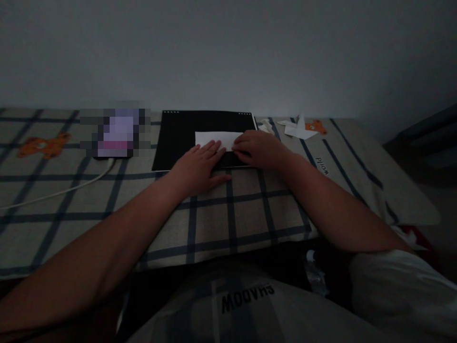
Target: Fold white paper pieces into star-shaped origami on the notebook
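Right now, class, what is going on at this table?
A person presses both hands on a folded white paper lying on a black board. The left hand lies flat at the paper's near left edge; the right hand rests at its right end. The board sits on a checked cloth. More folded paper pieces lie further right.

Bed cover [250, 209]: checked, with dark blue lines.
White cable [71, 188]: curves toward the left edge.
Folded paper pieces [296, 127]: far right, near the wall.
Orange cartoon prints [44, 145]: far left.
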